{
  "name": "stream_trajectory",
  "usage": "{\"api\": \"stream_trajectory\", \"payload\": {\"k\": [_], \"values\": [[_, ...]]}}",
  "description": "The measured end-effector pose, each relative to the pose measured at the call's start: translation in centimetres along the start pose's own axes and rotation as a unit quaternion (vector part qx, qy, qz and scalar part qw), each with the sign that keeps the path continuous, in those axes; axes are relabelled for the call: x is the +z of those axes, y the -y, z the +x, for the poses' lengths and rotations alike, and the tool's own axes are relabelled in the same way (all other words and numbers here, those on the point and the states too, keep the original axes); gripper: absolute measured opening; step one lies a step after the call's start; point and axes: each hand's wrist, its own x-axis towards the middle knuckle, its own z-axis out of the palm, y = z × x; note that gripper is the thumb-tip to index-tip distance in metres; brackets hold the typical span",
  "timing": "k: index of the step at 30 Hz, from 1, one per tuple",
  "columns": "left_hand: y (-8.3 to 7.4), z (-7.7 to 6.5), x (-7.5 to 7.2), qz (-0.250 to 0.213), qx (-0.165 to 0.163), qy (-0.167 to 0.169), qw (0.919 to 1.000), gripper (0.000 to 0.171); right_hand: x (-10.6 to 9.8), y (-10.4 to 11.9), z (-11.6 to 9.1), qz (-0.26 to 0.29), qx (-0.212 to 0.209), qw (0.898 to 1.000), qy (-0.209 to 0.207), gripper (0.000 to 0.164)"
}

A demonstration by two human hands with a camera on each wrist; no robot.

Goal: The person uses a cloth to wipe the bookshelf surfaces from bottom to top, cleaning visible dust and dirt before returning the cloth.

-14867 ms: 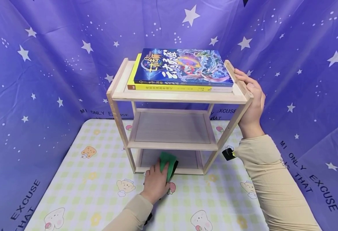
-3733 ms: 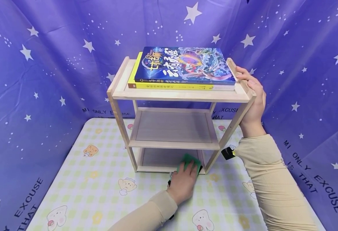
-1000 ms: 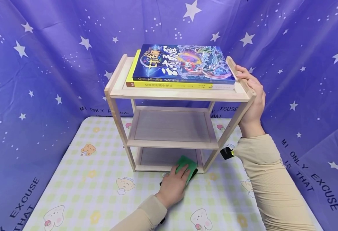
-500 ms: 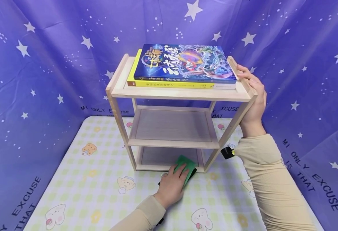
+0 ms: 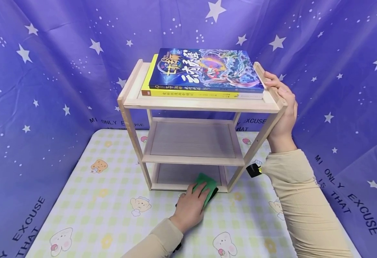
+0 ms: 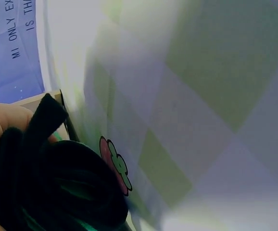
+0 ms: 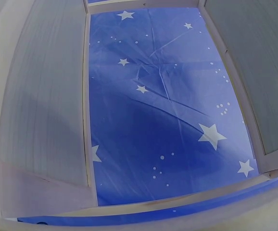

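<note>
My left hand (image 5: 190, 208) holds a folded green cloth (image 5: 205, 182) at the front edge of the bottom board of a small wooden shelf rack (image 5: 195, 159). Its fingers lie over the cloth, which overlaps the right half of that board. Dark folds of the cloth (image 6: 76, 183) bulge out below the hand in the left wrist view, with bits of green showing between them. My right hand (image 5: 283, 107) grips the rack's top right side rail, fingertips over its upper edge; the thumb is hidden.
On the rack's top board lie a blue illustrated book (image 5: 204, 70) and, under it, a yellow book (image 5: 188, 94). The rack stands on a checked tablecloth (image 5: 111, 222) with cartoon prints. A purple star-patterned curtain (image 5: 62, 64) encloses the table behind and at both sides.
Earlier my left hand moved the cloth from the middle of the bottom board to its right end. Since then it has come slightly back left and forward. The right hand has kept its grip.
</note>
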Motion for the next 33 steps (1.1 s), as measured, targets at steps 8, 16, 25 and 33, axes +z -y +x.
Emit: {"api": "stream_trajectory", "payload": {"k": [8,16,25,33], "values": [[0.04,-0.09,-0.13,-0.009,-0.002,0.001,1.0000,0.054,0.00,0.03,0.01,-0.010,-0.002,1.000,0.000,0.043],[0.19,-0.19,-0.04,-0.016,-0.003,-0.008,0.9998,0.055,0.03,0.02,0.00,-0.006,-0.001,1.000,-0.003,0.043],[0.28,-0.30,-0.24,-0.025,-0.008,-0.010,0.9996,0.055,0.05,-0.02,0.04,-0.002,0.000,1.000,-0.005,0.043],[0.40,-0.44,-0.27,-0.028,-0.012,-0.016,0.9994,0.055,0.06,-0.02,0.02,-0.002,0.000,1.000,-0.007,0.042]]}}
